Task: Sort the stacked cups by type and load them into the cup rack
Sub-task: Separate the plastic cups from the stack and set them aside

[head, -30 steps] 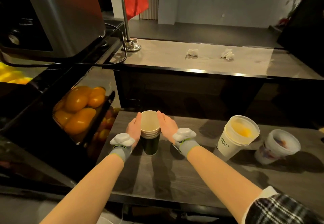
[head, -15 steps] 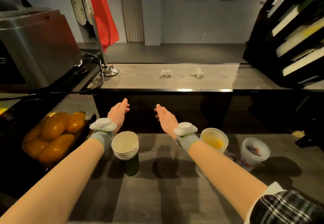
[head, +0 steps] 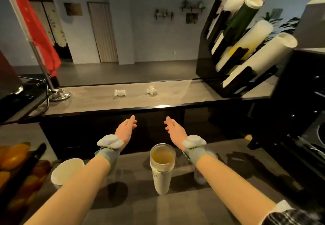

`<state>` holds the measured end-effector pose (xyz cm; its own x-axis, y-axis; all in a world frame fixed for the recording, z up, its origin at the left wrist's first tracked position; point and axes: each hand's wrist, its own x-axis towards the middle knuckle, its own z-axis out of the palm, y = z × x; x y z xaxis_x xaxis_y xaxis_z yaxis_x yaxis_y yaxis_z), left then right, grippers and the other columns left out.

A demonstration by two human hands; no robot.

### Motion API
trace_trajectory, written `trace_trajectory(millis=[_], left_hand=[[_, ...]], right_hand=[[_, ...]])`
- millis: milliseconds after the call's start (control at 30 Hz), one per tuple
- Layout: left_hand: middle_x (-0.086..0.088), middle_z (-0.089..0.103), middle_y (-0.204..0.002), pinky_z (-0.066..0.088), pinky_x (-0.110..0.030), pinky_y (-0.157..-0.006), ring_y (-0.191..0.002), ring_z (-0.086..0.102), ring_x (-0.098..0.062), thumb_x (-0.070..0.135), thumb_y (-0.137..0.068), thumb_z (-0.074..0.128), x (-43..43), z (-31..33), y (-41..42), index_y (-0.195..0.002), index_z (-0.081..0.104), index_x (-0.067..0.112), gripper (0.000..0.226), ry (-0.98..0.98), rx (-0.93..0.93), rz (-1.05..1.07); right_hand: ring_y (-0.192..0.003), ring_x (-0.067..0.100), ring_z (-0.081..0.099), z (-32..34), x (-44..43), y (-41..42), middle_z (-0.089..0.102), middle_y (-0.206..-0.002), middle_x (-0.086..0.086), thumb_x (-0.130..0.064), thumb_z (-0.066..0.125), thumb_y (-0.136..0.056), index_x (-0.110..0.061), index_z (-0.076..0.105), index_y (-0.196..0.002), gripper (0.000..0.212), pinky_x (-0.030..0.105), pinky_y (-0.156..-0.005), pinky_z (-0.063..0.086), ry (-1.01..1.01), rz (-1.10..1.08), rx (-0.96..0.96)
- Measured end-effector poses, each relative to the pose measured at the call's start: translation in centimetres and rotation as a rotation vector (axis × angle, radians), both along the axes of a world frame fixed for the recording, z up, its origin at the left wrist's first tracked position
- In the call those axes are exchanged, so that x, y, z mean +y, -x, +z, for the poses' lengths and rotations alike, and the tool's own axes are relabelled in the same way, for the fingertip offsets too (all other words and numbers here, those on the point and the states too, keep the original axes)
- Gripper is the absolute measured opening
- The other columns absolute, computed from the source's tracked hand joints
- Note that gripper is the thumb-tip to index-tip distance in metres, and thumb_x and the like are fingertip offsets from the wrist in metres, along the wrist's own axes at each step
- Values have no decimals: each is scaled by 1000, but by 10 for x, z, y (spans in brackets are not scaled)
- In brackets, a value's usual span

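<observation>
Now | left hand point(head: 125, 130), right hand point(head: 175, 131): grip spread | cup stack point(head: 161, 173) between forearms | cup rack point(head: 204, 61) on counter point(head: 105, 102)

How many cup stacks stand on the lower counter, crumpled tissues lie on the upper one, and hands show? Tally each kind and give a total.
Cup stacks: 3
Crumpled tissues: 2
Hands: 2
Total: 7

— Location type?
— I am behind a drinks-shop service desk point(head: 105, 101). Indicators: a black cup rack point(head: 205, 62) loaded with sleeves of disposable cups point(head: 267, 52); takeaway cup stacks point(head: 161, 177) on the lower desk; oranges point(head: 14, 156) stocked at my left.
</observation>
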<state>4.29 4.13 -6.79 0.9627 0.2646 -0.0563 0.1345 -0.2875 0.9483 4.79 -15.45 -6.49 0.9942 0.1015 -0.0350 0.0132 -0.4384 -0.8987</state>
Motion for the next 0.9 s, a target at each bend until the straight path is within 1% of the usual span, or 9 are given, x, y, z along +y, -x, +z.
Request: trace_trajectory(millis=[133, 233, 367, 500, 567, 634, 734, 800, 901], left_hand=[[-14, 63, -117, 37, -47, -107, -115, 55, -29, 44, -97, 32, -36, -14, 1, -105, 60, 14, 42, 8, 36, 6], [-14, 62, -119, 37, -46, -107, -116, 55, -29, 44, -98, 31, -49, -24, 6, -111, 60, 11, 45, 13, 55, 23], [-15, 60, -124, 39, -45, -105, -115, 55, -29, 42, -99, 29, -70, -47, 24, -119, 57, 8, 48, 6, 105, 59], [-14, 52, -135, 33, -38, -104, -124, 48, -32, 37, -101, 24, -83, -65, 42, -126, 53, 5, 51, -68, 159, 119], [-12, 50, -138, 31, -37, -107, -128, 45, -31, 41, -100, 24, -86, -71, 49, -131, 50, 6, 54, -24, 197, 157], [-11, 50, -141, 31, -41, -112, -130, 45, -32, 49, -97, 23, -88, -78, 52, -135, 49, 8, 61, 52, 228, 174], [-13, 53, -138, 33, -43, -111, -129, 47, -32, 58, -94, 20, -93, -84, 58, -133, 53, 11, 69, 110, 259, 196], [-10, 48, -143, 29, -41, -113, -133, 42, -29, 60, -93, 18, -99, -82, 63, -138, 48, 16, 69, 121, 236, 190], [-9, 41, -148, 24, -39, -114, -138, 36, -29, 55, -96, 17, -103, -80, 65, -144, 38, 21, 63, 114, 209, 202]], right_hand=[[-106, 30, 58, -16, -32, -1, 62, -109, 13, -50, 20, -98, -14, 55, -118, 54, 40, -95, 42, 16, 10, 42], [-106, 29, 58, -24, -41, 2, 59, -104, 7, -50, 20, -98, -14, 55, -120, 54, 39, -95, 42, 10, 29, 69], [-105, 32, 58, -43, -45, 10, 62, -113, 16, -49, 22, -98, -8, 55, -116, 56, 44, -97, 43, 16, 51, 103], [-108, 30, 56, -61, -39, 23, 63, -114, 13, -49, 23, -98, -9, 57, -114, 55, 41, -95, 41, 39, 72, 113], [-110, 28, 55, -68, -35, 28, 63, -116, 10, -49, 24, -98, -12, 58, -113, 53, 39, -95, 40, 26, 87, 127], [-110, 29, 55, -72, -31, 32, 63, -115, 11, -50, 23, -98, -13, 58, -112, 53, 38, -94, 40, 21, 103, 144], [-116, 31, 53, -76, -25, 38, 60, -122, 12, -51, 21, -97, -15, 58, -118, 56, 38, -97, 39, 20, 83, 193], [-122, 31, 50, -75, -24, 39, 57, -128, 12, -54, 19, -96, -17, 54, -127, 59, 40, -102, 37, 19, 58, 220], [-121, 31, 51, -71, -24, 35, 58, -129, 11, -57, 17, -95, -19, 53, -130, 63, 39, -102, 38, 38, 56, 242]])
